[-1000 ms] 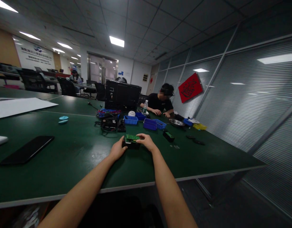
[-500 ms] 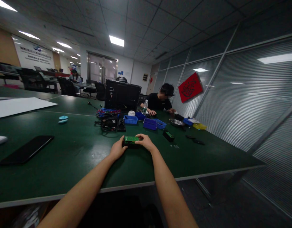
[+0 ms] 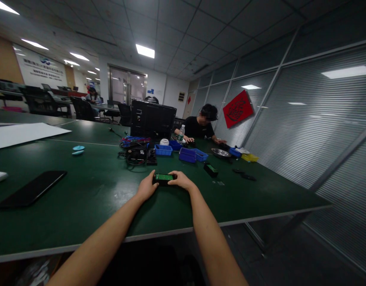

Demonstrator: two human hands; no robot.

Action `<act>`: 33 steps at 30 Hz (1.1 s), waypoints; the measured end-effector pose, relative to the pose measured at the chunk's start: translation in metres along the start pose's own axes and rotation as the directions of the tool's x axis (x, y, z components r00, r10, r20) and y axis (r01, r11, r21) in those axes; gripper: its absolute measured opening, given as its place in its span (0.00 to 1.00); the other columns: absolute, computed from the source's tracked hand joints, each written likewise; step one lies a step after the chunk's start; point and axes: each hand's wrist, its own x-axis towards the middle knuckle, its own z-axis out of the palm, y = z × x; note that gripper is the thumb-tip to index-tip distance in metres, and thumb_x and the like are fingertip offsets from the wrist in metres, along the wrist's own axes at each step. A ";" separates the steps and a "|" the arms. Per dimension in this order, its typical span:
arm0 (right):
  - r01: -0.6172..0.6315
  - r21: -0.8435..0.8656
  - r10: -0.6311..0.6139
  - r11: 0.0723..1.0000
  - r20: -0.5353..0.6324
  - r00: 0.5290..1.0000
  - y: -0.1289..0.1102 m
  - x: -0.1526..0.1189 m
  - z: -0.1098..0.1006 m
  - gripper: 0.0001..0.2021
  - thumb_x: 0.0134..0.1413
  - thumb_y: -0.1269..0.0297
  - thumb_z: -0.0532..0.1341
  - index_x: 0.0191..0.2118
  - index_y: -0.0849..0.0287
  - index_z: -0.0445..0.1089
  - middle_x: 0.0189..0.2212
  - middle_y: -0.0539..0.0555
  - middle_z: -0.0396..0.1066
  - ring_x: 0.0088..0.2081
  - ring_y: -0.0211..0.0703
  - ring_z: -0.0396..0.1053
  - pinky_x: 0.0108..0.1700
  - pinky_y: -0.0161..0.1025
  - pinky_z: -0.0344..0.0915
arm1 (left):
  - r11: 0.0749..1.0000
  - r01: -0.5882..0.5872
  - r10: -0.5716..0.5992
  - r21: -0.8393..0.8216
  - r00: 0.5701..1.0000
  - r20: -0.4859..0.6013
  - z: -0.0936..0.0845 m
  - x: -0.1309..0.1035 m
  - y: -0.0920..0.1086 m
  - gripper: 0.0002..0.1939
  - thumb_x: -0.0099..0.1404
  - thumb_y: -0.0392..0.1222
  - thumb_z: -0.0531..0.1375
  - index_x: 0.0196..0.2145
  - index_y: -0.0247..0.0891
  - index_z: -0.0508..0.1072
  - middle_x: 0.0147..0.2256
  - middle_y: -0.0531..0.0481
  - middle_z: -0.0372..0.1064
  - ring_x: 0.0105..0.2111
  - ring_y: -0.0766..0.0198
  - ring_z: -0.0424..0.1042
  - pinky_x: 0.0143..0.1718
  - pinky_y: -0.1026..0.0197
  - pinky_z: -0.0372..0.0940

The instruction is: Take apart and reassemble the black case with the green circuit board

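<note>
A black box with a green circuit board (image 3: 164,177) in its top rests on the green table (image 3: 111,214), near the middle. My left hand (image 3: 147,186) grips its left end, thumb at the near side. At the right end, my right hand (image 3: 182,180) holds the same box, its fingers at the board's edge. To the right stands a second black box with a green board (image 3: 211,170), untouched. Small clear pieces (image 3: 220,183) lie just in front of that one.
Behind the hands are a black adapter with cables (image 3: 136,155), blue bins (image 3: 187,155), a bottle (image 3: 181,134) and a monitor (image 3: 153,119). A metal bowl (image 3: 221,153) lies right, near a seated person (image 3: 197,127). A black slab (image 3: 31,189) lies left.
The green board now sits lower and flatter in the black box between my hands. Across the table, the person's hand on the right has moved outward and down to the table.
</note>
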 end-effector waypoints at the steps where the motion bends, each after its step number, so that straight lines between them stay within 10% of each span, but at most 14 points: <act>1: -0.027 -0.036 0.025 0.999 -0.040 0.999 0.003 0.002 0.000 0.23 0.33 0.63 0.67 0.41 0.61 0.69 0.35 0.52 0.69 0.36 0.41 0.66 0.39 0.37 0.61 | 1.000 0.005 -0.005 -0.018 1.000 0.001 0.000 0.000 -0.001 0.35 0.54 0.39 0.57 0.58 0.36 0.50 0.49 0.44 0.65 0.48 0.59 0.64 0.47 0.61 0.57; 4: -0.203 -0.119 0.166 0.972 -0.267 0.949 0.017 0.006 -0.006 0.22 0.34 0.62 0.66 0.40 0.62 0.68 0.35 0.53 0.70 0.36 0.42 0.67 0.37 0.35 0.61 | 0.997 0.015 -0.014 -0.074 1.000 0.012 0.001 0.001 -0.002 0.34 0.55 0.39 0.56 0.58 0.37 0.49 0.49 0.45 0.65 0.47 0.61 0.65 0.47 0.62 0.58; 8: -0.526 -0.141 0.374 0.839 -0.554 0.744 0.036 0.005 -0.021 0.23 0.39 0.56 0.63 0.44 0.60 0.66 0.39 0.57 0.69 0.38 0.45 0.68 0.37 0.36 0.61 | 0.996 0.012 -0.011 -0.088 1.000 0.017 0.002 0.001 -0.005 0.34 0.55 0.39 0.56 0.58 0.37 0.50 0.48 0.45 0.65 0.46 0.62 0.66 0.46 0.62 0.59; 15: -0.673 -0.096 0.465 0.733 -0.651 0.600 0.043 0.001 -0.033 0.24 0.53 0.51 0.48 0.46 0.63 0.67 0.44 0.64 0.67 0.45 0.53 0.65 0.41 0.43 0.61 | 0.996 -0.006 0.010 -0.088 0.999 0.035 0.000 0.000 -0.002 0.30 0.55 0.38 0.56 0.56 0.37 0.55 0.48 0.45 0.65 0.46 0.62 0.66 0.47 0.62 0.58; 24: -0.504 -0.176 0.298 0.846 -0.628 0.719 0.043 0.009 -0.021 0.13 0.43 0.62 0.57 0.39 0.57 0.64 0.37 0.55 0.69 0.39 0.43 0.67 0.36 0.34 0.60 | 0.996 0.008 -0.006 -0.091 1.000 0.021 0.000 0.000 -0.001 0.30 0.55 0.39 0.56 0.56 0.36 0.54 0.47 0.45 0.66 0.46 0.62 0.66 0.47 0.63 0.58; 33: -0.488 -0.319 0.313 0.813 -0.467 0.827 0.028 0.005 -0.012 0.27 0.41 0.63 0.59 0.51 0.57 0.56 0.44 0.58 0.66 0.43 0.46 0.66 0.38 0.36 0.60 | 0.995 0.004 -0.002 -0.095 1.000 0.024 0.003 0.003 -0.007 0.32 0.56 0.39 0.56 0.57 0.37 0.52 0.47 0.45 0.66 0.46 0.62 0.66 0.46 0.62 0.59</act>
